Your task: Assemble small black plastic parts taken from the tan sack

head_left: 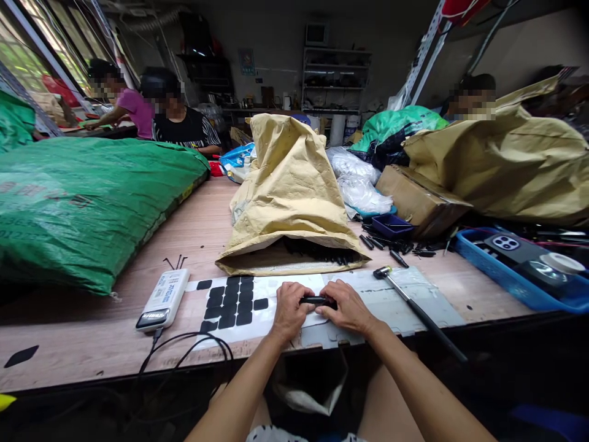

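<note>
My left hand [289, 307] and my right hand [346, 307] meet at the table's front edge, both pinched on a small black rod-shaped part [316, 300] held between them. They rest over a white backing sheet [269, 322] carrying several black adhesive pads [232, 301], just left of my left hand. A grey metal plate [405, 294] lies under and to the right of my right hand. A small hammer [416, 310] with a black handle lies across that plate.
A tan paper sack [289, 196] lies open behind my hands with black parts inside. A white power bank [163, 299] with cables sits left. A green woven bag [83, 202] fills the left. A blue tray [519, 276] stands right. Three people sit at the back.
</note>
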The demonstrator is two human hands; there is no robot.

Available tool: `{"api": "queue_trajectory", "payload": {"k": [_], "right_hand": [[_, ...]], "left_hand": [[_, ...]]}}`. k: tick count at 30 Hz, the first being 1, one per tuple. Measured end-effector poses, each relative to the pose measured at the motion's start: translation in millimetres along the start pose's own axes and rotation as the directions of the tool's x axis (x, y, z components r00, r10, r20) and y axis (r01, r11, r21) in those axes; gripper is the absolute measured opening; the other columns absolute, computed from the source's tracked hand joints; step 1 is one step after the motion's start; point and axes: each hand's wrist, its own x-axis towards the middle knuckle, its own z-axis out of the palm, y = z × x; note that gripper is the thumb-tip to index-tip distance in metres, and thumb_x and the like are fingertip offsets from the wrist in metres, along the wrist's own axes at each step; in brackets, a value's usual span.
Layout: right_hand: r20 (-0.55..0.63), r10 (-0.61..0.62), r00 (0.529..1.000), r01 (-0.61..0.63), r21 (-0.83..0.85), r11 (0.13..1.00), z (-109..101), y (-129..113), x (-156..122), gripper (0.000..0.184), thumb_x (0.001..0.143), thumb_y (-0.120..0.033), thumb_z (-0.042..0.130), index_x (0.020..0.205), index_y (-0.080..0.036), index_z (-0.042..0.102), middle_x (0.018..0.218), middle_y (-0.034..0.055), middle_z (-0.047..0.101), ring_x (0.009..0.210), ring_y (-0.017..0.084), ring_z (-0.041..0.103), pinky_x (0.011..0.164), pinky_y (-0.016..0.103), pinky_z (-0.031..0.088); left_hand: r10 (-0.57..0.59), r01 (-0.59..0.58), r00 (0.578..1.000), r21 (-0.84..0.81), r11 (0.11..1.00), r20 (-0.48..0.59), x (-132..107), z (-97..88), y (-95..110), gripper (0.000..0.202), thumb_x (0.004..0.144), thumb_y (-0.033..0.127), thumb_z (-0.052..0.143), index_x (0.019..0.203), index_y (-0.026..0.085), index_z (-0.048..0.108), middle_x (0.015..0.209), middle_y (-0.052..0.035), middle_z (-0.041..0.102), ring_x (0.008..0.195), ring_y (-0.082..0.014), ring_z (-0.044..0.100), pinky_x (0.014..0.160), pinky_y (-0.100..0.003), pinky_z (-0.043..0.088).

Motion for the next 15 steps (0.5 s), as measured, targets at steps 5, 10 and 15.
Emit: {"api": "queue_trajectory", "payload": {"k": [5,10,15], "right_hand": [[-0.005,-0.043,0.999,0.043,-0.032,0.999,6.6,-3.5,5.2,0.01,0.093,-0.026,0.062,0.085,-0.021,0.064,0.085,0.0023,0.062,0.085,0.02,0.047,0.078,0.034,0.035],[-0.033,-0.046,0.998,0.045,-0.025,0.999,7.9,-6.3,7.0,0.01,0.092,-0.023,0.063,0.082,-0.021,0.064,0.084,0.0031,0.063,0.088,0.021,0.048,0.078,0.035,0.035],[-0.079,-0.005,0.997,0.005,-0.004,1.0,-7.8,21.2,-6.0,0.021,0.088,-0.038,0.069,0.106,-0.025,0.067,0.093,0.003,0.067,0.093,0.023,0.053,0.084,0.037,0.037]], "left_hand": [[0.014,-0.014,1.0,0.013,1.0,0.002,-0.3,1.1,-2.9,0.007,0.086,0.026,0.07,0.092,0.025,0.071,0.093,-0.0017,0.071,0.1,-0.0244,0.053,0.095,-0.042,0.036],[0.002,-0.002,1.0,0.009,1.0,0.001,0.0,0.6,-2.6,0.006,0.087,0.027,0.069,0.092,0.025,0.072,0.092,-0.0022,0.071,0.1,-0.0247,0.053,0.094,-0.042,0.036],[-0.021,0.021,1.0,0.011,1.0,0.003,-1.0,-0.3,0.7,0.013,0.081,0.016,0.069,0.089,0.025,0.071,0.093,-0.0013,0.071,0.101,-0.0247,0.053,0.095,-0.042,0.036]]}}
